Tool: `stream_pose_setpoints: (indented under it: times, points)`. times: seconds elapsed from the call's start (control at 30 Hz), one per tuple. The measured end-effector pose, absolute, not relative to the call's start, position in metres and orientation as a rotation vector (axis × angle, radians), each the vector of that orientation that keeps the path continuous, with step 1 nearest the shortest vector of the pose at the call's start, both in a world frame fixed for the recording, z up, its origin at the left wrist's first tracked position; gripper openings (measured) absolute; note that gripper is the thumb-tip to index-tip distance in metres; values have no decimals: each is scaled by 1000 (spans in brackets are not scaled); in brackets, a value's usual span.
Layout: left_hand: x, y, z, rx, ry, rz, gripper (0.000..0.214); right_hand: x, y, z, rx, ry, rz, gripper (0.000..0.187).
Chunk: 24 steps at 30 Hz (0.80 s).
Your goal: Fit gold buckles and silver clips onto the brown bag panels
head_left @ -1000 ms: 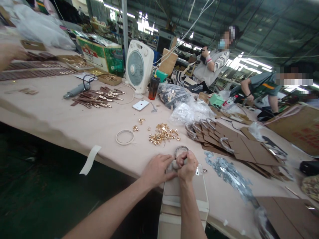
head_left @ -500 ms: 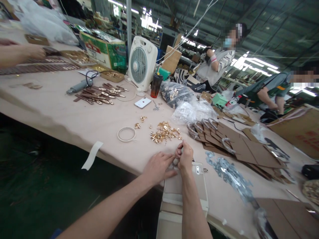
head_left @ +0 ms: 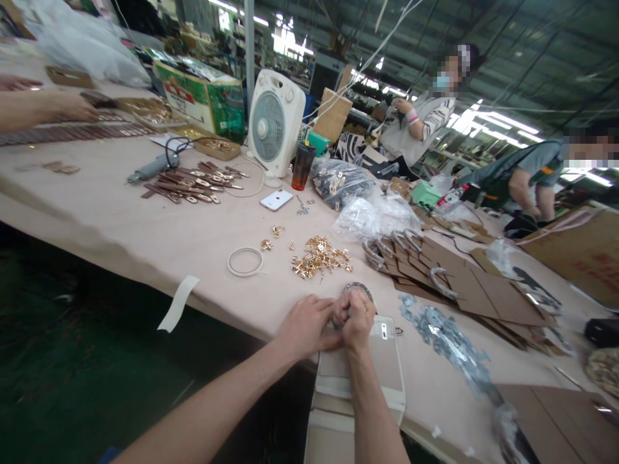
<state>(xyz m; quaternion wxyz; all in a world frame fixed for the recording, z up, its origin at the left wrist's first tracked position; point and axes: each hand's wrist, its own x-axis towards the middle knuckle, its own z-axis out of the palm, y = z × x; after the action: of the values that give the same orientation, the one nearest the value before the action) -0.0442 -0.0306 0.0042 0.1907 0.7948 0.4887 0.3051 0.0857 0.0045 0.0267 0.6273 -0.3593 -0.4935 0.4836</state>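
A flat beige bag (head_left: 382, 367) with light edging lies across the table's front edge, partly hidden under my right forearm. At its far end my two hands meet. My left hand (head_left: 309, 324) reaches in from the left, its fingers held together and bent at the tips. My right hand (head_left: 358, 317) is closed in a tight grip against the left fingertips. What sits between the fingers is hidden. Just beyond my knuckles shows a curved, plastic-wrapped handle (head_left: 358, 287). A small metal buckle (head_left: 399, 331) sticks out at the bag's right side.
Gold fittings (head_left: 320, 258) lie heaped beyond my hands, beside a tape roll (head_left: 245, 262). Grey metal plates (head_left: 445, 341) and brown bag panels (head_left: 464, 277) spread rightward. Farther back are a phone (head_left: 276, 200), a tumbler (head_left: 303, 166) and a fan (head_left: 275, 122). Co-workers stand around.
My right hand has come down and closer against my left. The wrapped handle now shows beyond my knuckles. My left thumb has drawn in toward the right hand.
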Motion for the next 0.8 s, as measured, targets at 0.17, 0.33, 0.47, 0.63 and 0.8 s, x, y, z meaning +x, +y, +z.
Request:
stream_pose_setpoints:
  times: [0.17, 0.33, 0.47, 0.63, 0.8]
  points:
    - [-43, -30, 3, 2232, 1369, 869, 49, 88, 3, 33, -838, -1188, 1022, 39]
    - [-44, -30, 3, 2239, 1379, 849, 49, 87, -1, 35, -786, -1215, 935, 41]
    - [-45, -31, 9, 2256, 1349, 839, 36, 81, -1, 19, -945, -1210, 1054, 44]
    - [-43, -26, 0, 2317, 1342, 851, 55, 99, -10, 13, -937, -1063, 1064, 47]
    - [-43, -18, -15, 2366, 1365, 800, 71, 168, -25, 25, -985, -811, 889, 45]
